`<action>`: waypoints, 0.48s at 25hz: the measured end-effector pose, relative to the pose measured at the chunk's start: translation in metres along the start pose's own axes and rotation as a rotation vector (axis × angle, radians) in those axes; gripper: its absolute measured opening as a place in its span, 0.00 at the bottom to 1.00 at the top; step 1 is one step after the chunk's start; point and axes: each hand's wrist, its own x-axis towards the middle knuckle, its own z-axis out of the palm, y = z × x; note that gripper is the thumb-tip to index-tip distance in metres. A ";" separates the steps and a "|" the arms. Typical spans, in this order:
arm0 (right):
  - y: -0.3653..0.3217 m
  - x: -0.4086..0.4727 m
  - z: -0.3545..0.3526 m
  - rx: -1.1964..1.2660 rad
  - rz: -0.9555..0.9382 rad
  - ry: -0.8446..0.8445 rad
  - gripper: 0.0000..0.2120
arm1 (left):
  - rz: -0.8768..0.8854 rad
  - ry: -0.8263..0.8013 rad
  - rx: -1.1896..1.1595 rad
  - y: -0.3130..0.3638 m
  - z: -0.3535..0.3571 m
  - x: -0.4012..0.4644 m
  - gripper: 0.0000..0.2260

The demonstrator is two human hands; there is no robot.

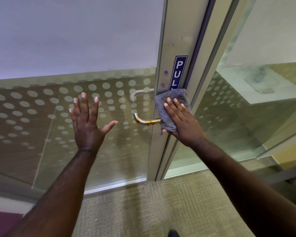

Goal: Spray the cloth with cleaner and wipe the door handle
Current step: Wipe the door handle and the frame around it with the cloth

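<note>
A steel lever door handle [144, 121] juts left from the aluminium door stile, streaked with orange-brown stains. My right hand [181, 118] lies flat on a grey cloth [169, 103], pressing it against the stile over the handle's base. The cloth covers the lower end of a blue PULL sign [179, 72]. My left hand [88, 120] is spread wide in front of the glass pane, left of the handle, holding nothing and not touching the handle. No spray bottle is in view.
The glass door pane [58, 117] has frosted dots and a frosted upper band. A second handle [140, 93] shows through the glass on the far side. A fixed glass panel [246, 117] stands to the right. Beige carpet [152, 211] lies below.
</note>
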 end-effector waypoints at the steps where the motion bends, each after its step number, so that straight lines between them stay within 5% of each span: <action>1: -0.003 0.001 0.001 0.019 0.021 0.004 0.37 | 0.000 -0.001 -0.001 0.000 0.000 0.000 0.45; 12: -0.102 0.010 0.015 0.084 0.217 0.054 0.29 | 0.012 -0.002 0.001 0.000 -0.001 0.000 0.45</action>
